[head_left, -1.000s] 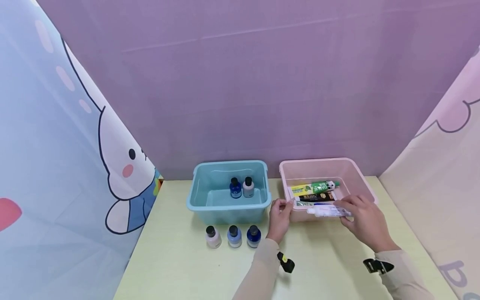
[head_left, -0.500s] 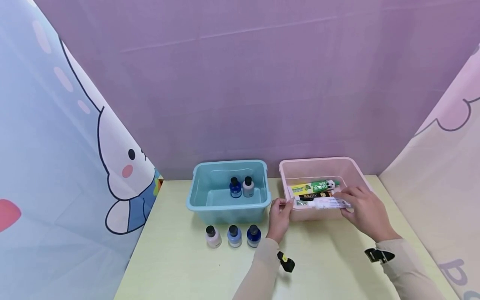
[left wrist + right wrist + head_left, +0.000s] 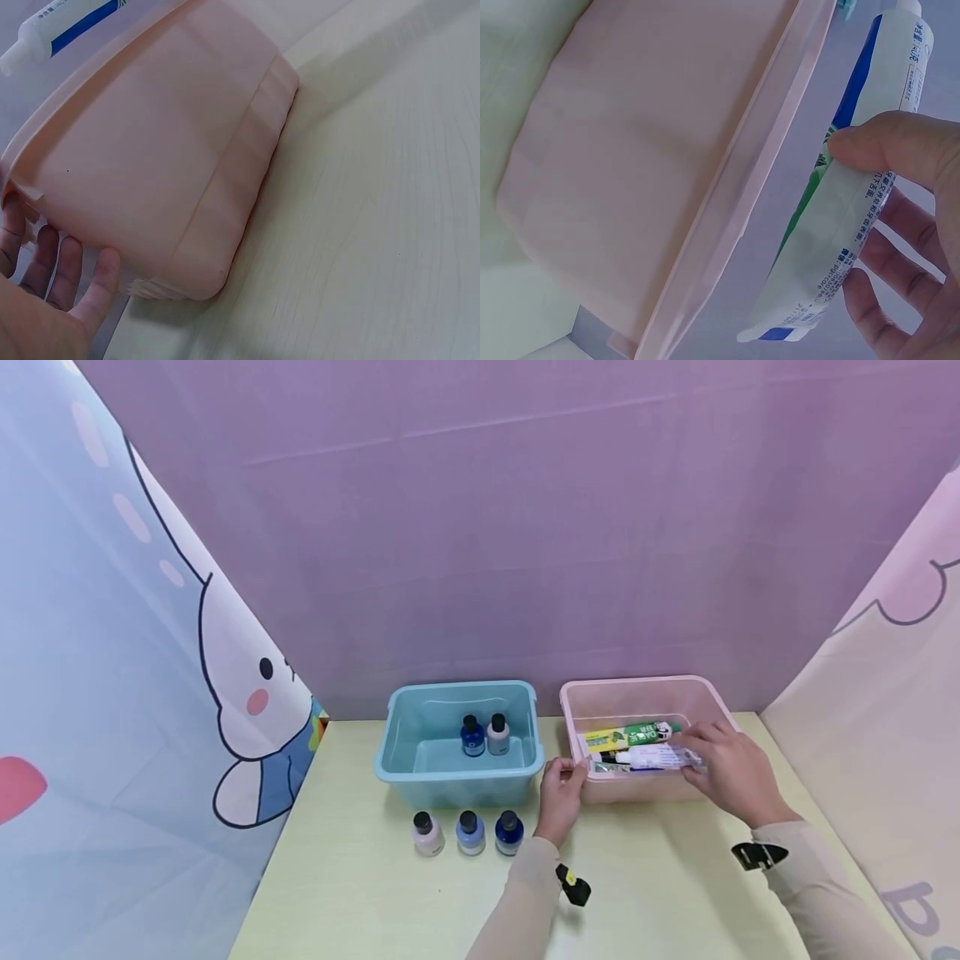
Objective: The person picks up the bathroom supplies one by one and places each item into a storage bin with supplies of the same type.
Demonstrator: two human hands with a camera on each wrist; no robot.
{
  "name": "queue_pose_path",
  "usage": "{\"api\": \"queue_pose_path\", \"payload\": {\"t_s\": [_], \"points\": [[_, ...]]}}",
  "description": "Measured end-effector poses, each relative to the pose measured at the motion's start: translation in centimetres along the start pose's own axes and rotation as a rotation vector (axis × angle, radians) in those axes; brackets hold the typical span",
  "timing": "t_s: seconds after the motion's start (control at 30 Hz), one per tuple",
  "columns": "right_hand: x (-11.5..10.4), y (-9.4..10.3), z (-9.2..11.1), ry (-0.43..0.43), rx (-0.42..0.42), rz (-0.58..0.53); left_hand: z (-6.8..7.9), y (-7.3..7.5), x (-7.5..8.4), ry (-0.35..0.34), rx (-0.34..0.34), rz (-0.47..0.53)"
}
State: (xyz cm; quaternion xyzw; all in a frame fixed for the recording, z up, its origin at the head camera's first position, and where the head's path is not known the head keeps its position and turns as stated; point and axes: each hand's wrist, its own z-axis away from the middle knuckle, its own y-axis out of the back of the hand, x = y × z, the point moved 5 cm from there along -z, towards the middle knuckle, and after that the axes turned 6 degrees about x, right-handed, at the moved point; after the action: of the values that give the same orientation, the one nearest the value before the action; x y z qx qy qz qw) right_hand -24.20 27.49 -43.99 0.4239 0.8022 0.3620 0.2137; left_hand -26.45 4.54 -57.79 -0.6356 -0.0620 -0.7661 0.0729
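Note:
My right hand (image 3: 731,775) pinches a white toothpaste tube (image 3: 651,757) over the front part of the pink basket (image 3: 637,790). The right wrist view shows the thumb on one face of the tube (image 3: 847,199) and the fingers behind it; blue and green print runs along one edge. At the basket's front left corner, my left hand (image 3: 558,802) holds the rim, its fingers (image 3: 105,281) against the end wall in the left wrist view. Inside lie a green and yellow toothpaste tube (image 3: 626,737) and a black one (image 3: 607,757), partly covered by the held tube.
Left of the pink basket stands a light blue basket (image 3: 457,787) holding a dark blue bottle (image 3: 472,742) and a pale bottle (image 3: 498,739). In front are a pale pink bottle (image 3: 428,839), a light blue bottle (image 3: 470,837) and a dark blue bottle (image 3: 508,837). A purple cloth (image 3: 480,543) hangs behind.
My right hand has carried the white toothpaste tube from over the pink basket's front rim farther in, away from me. My left hand has stayed at the corner.

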Motion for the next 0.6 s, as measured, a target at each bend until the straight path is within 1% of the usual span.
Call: {"api": "queue_pose_path", "payload": {"t_s": [0.3,0.47,0.6], "points": [[0.9,-0.3,-0.6,-0.015,-0.038,0.007,-0.2,-0.1,-0.1,0.016,0.005,0.006],[1.1,-0.6,-0.9,-0.011,-0.060,-0.010,-0.3,-0.1,-0.1,0.009,0.014,0.002],[1.3,-0.9,-1.0,-0.004,-0.065,-0.015,-0.2,-0.1,0.0,0.003,0.008,0.005]]}}
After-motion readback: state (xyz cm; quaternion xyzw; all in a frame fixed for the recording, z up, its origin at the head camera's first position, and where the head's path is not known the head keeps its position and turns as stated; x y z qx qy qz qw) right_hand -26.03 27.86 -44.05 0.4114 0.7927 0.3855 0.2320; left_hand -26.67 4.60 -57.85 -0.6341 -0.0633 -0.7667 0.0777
